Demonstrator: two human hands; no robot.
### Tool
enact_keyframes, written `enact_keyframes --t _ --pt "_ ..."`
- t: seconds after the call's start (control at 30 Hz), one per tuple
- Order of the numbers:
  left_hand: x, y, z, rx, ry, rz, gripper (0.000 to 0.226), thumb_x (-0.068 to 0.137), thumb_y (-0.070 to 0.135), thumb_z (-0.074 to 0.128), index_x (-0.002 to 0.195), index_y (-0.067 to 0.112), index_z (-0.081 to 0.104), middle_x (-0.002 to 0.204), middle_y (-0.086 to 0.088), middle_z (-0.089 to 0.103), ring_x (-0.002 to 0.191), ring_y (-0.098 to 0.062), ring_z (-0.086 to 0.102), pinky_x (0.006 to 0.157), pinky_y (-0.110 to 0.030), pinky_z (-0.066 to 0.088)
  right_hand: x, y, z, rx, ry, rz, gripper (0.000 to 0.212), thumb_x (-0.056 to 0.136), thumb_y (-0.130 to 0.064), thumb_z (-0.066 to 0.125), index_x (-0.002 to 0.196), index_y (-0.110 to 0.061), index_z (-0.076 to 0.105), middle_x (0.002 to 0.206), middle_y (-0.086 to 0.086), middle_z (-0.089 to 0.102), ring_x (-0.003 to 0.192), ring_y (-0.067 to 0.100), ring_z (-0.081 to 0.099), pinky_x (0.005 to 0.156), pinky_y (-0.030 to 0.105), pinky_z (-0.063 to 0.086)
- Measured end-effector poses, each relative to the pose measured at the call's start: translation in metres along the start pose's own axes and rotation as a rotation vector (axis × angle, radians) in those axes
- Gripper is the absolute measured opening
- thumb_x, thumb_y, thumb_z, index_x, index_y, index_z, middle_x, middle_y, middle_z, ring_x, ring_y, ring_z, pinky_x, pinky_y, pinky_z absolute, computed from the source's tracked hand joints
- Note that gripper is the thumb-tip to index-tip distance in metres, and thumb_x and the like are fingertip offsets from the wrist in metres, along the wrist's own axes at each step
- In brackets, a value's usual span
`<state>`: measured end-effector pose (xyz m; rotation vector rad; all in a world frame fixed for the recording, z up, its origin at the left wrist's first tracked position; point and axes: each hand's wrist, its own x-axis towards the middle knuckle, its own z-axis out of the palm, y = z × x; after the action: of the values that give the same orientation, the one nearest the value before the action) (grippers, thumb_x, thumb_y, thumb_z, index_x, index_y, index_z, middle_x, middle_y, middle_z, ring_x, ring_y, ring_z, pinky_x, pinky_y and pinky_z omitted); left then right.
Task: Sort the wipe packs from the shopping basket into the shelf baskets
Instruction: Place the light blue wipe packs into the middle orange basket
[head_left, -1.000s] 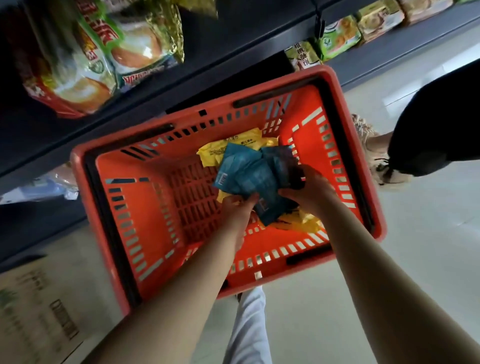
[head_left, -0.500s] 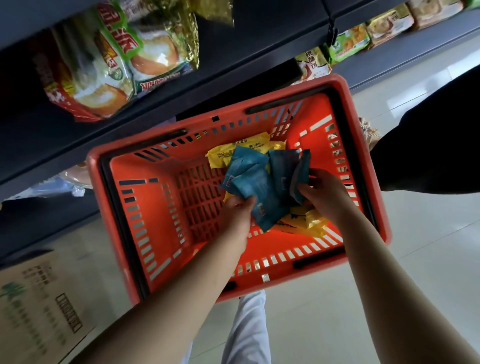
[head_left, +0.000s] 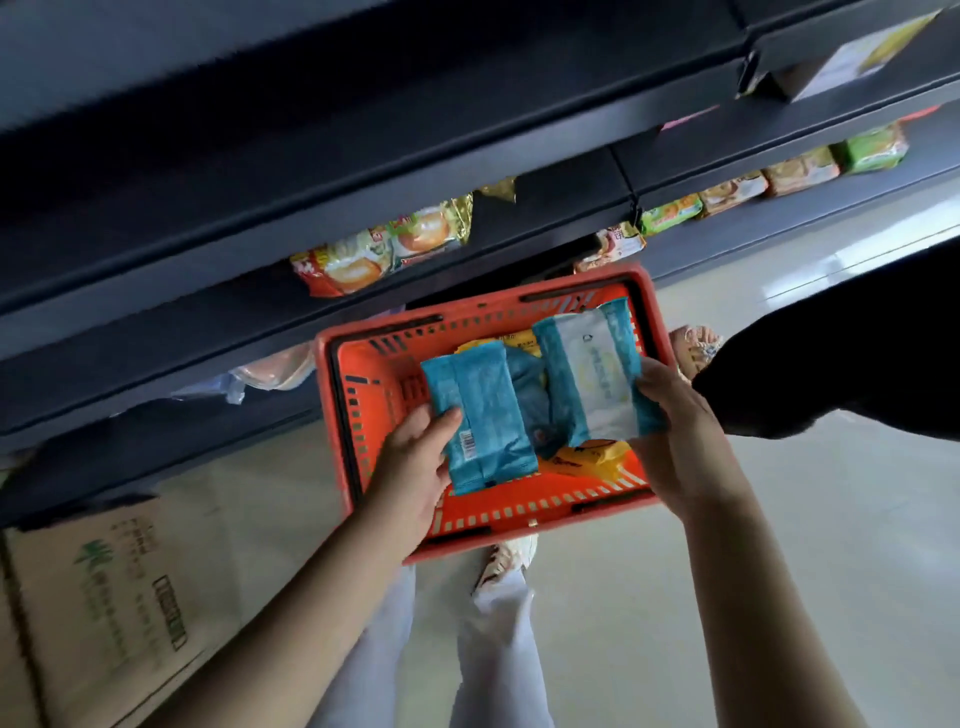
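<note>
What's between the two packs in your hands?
Head view: a third, crumpled blue pack shows between the left-hand pack and the right-hand pack; yellow packs lie in the basket.

Entry, wipe packs: one second ago we held them bunched in both hands, low in the shopping basket (head_left: 545, 532). Now parted and raised.
- Left hand (head_left: 415, 457): grips blue pack (head_left: 480, 415), barcode side up.
- Right hand (head_left: 675, 441): grips blue-and-white pack (head_left: 597, 374).
- Yellow packs (head_left: 582, 457): more uncovered.
- Our view: drawn back.
</note>
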<state>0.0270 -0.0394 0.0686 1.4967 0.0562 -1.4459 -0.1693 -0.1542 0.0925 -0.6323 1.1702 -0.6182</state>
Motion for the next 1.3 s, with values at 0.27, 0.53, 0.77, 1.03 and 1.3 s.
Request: enact_keyframes --t 0.27,0.53,0.77,1.03,1.3 --pt "-0.177 0.096 -0.017 -0.297 0.018 0.178 0.028 0.097 0.006 0.046 0.122 0.012 0.055 0.111 -0.012 0.069 0.09 -0.022 0.069 0.061 -0.031 0.057 -0.15 -0.11 0.098 -0.009 -0.215 -0.206 0.022 0.089 -0.022 0.055 0.102 -0.006 0.064 0.088 0.005 0.073 0.075 0.014 0.069 0.058 0.023 0.055" --pt "-0.282 0.17 -0.078 -0.497 -0.025 0.282 0.039 0.092 0.028 0.056 0.129 0.015 0.057 0.123 -0.015 0.066 0.105 -0.03 0.067 0.071 -0.037 0.059 -0.214 -0.152 0.21 -0.171 -0.423 -0.278 0.03 0.087 -0.006 0.061 0.116 -0.01 0.066 0.104 0.011 0.072 0.081 0.019 0.07 0.061 0.028 0.055" --pt "-0.33 0.219 -0.17 -0.678 -0.116 0.351 0.046 0.091 0.047 0.052 0.126 0.019 0.06 0.119 -0.014 0.068 0.106 -0.03 0.067 0.1 -0.054 0.045 -0.242 -0.131 0.338 -0.215 -0.367 -0.354 0.025 0.078 -0.012 0.074 0.102 -0.011 0.069 0.096 0.006 0.073 0.08 0.017 0.067 0.066 0.031 0.055" --pt "-0.356 0.261 -0.282 -0.69 -0.288 0.37 0.054 0.094 0.053 0.039 0.132 0.017 0.054 0.128 -0.018 0.063 0.117 -0.035 0.061 0.107 -0.054 0.036 -0.256 -0.089 0.444 -0.023 -0.316 -0.287 0.034 0.085 -0.011 0.069 0.118 -0.003 0.064 0.109 0.013 0.072 0.094 0.022 0.069 0.073 0.028 0.059" --pt "-0.331 0.339 -0.306 -0.54 -0.296 0.338 0.069 0.08 0.071 0.051 0.12 0.016 0.063 0.103 -0.012 0.063 0.084 -0.025 0.059 0.077 -0.041 0.049 -0.245 -0.116 0.484 0.137 -0.247 -0.314 0.023 0.088 -0.012 0.064 0.111 -0.015 0.064 0.11 0.004 0.073 0.104 0.022 0.068 0.092 0.04 0.053"
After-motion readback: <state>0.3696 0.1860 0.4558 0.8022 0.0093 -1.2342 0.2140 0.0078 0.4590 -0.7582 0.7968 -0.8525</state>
